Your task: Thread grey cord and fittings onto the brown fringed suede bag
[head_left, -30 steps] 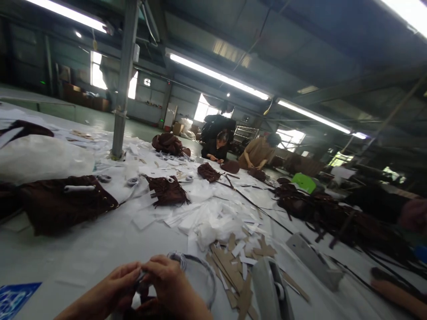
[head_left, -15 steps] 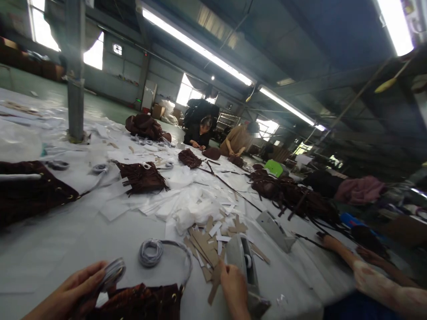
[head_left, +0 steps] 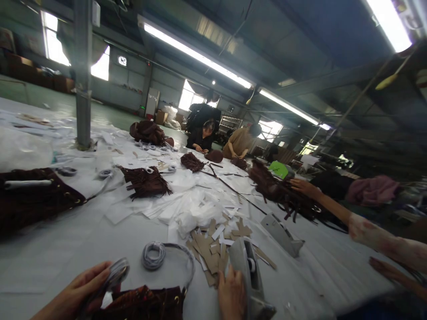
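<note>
My left hand (head_left: 88,284) is closed around a coiled grey strap (head_left: 119,270), which looks wrapped in clear film. Just below it lies a dark brown bag (head_left: 147,304) with metal eyelets, partly cut off by the bottom edge. From that bag a grey strap runs up to a second coil (head_left: 153,256) on the table. My right hand (head_left: 231,295) lies against the left side of a grey tape dispenser (head_left: 245,266), fingers pointing forward and slightly apart, with no held object visible. Cardboard strips (head_left: 208,251) are heaped just beyond its fingertips.
A second tape dispenser (head_left: 282,233) stands to the right. At right, a co-worker's hand (head_left: 305,187) touches a pile of brown bags (head_left: 273,184). White plastic film (head_left: 196,206) and fringed brown bags (head_left: 147,181) cover the middle. A post (head_left: 83,89) rises at left; two people work opposite.
My right hand has shifted slightly, and the cardboard strip beneath it no longer shows. The co-worker's arm has reached forward onto the brown pile. My left hand keeps its coil.
</note>
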`<state>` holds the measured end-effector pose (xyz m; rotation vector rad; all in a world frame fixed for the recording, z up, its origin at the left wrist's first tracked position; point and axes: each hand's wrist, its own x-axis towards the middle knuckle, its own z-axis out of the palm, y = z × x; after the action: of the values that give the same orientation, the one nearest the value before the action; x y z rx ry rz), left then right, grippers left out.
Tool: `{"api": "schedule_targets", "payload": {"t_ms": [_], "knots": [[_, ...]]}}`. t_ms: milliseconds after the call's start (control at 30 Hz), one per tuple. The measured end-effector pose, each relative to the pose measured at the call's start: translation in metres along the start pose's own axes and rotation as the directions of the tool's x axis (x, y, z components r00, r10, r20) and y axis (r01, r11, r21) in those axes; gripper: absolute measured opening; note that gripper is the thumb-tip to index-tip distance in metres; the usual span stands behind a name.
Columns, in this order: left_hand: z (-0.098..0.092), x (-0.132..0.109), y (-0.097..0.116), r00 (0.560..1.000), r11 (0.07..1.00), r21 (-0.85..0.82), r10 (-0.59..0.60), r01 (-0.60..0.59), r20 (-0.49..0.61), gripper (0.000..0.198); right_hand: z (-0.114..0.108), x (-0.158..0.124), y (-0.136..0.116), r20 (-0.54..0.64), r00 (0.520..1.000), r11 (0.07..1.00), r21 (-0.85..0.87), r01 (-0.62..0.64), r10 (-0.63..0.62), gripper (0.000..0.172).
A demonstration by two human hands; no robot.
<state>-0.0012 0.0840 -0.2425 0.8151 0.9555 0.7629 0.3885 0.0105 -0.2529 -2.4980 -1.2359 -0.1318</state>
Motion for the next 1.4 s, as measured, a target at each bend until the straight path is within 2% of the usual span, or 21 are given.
{"api": "schedule_targets", "payload": {"t_ms": [67,133,267,400,500,633,800,1000,1067,1167,1233,1300,1333,1400], "knots": [[0.001,0.0,0.0,1.0,1.0,0.026,0.0,0.0,0.018,0.055,0.002,0.011,-0.016,-0.005,0.998,0.998,-0.024,0.057,-0.058,0.035],[0.001,0.001,0.001,0.999,0.999,0.049,0.005,-0.007,0.054,0.054,0.008,0.024,-0.032,0.037,0.993,0.993,-0.011,0.114,-0.113,0.03],[-0.002,0.004,-0.002,0.992,0.998,-0.001,0.055,-0.055,0.109,0.051,0.023,0.047,-0.05,0.124,0.985,0.992,0.046,0.114,-0.119,0.018],[-0.003,0.004,-0.001,0.983,0.991,-0.088,0.116,-0.104,0.144,0.042,0.026,0.054,-0.047,0.152,0.981,0.99,0.089,0.109,-0.122,0.016],[0.0,0.001,0.009,0.97,0.984,-0.129,0.149,-0.125,0.192,0.035,0.023,0.058,-0.039,0.154,0.976,0.983,0.124,0.134,-0.153,0.025],[-0.002,0.005,0.015,0.969,0.973,-0.201,0.154,-0.114,0.194,0.032,0.024,0.065,-0.029,0.138,0.975,0.974,0.173,0.148,-0.173,0.035],[-0.01,0.011,0.007,0.97,0.957,-0.277,0.141,-0.083,0.197,0.027,0.026,0.072,-0.02,0.027,0.964,0.944,0.214,0.251,-0.263,0.044],[-0.014,0.015,0.003,0.976,0.935,-0.352,0.116,-0.044,0.183,0.024,0.026,0.084,-0.006,-0.249,0.892,0.873,0.226,0.433,-0.378,0.05],[-0.015,0.016,0.002,0.977,0.929,-0.369,0.113,-0.04,0.179,0.024,0.017,0.087,-0.008,-0.281,0.89,0.872,0.238,0.427,-0.359,0.053],[-0.016,0.018,0.0,0.982,0.925,-0.378,0.109,-0.044,0.154,0.027,-0.007,0.082,-0.029,-0.136,0.977,0.925,0.321,0.203,-0.167,0.056],[-0.016,0.02,-0.001,0.985,0.926,-0.375,0.104,-0.047,0.134,0.029,-0.023,0.064,-0.056,-0.002,0.998,0.898,0.436,0.056,-0.061,0.052],[-0.015,0.022,-0.002,0.987,0.927,-0.371,0.108,-0.057,0.12,0.031,-0.03,0.032,-0.09,0.126,0.978,0.772,0.634,0.048,-0.164,0.046],[-0.013,0.022,-0.002,0.987,0.927,-0.368,0.116,-0.066,0.115,0.031,-0.029,0.012,-0.108,0.185,0.952,0.692,0.721,0.036,-0.242,0.047],[-0.01,0.022,-0.001,0.985,0.931,-0.352,0.138,-0.093,0.105,0.031,-0.022,-0.028,-0.144,0.318,0.864,0.582,0.812,-0.036,-0.39,0.046]]}}
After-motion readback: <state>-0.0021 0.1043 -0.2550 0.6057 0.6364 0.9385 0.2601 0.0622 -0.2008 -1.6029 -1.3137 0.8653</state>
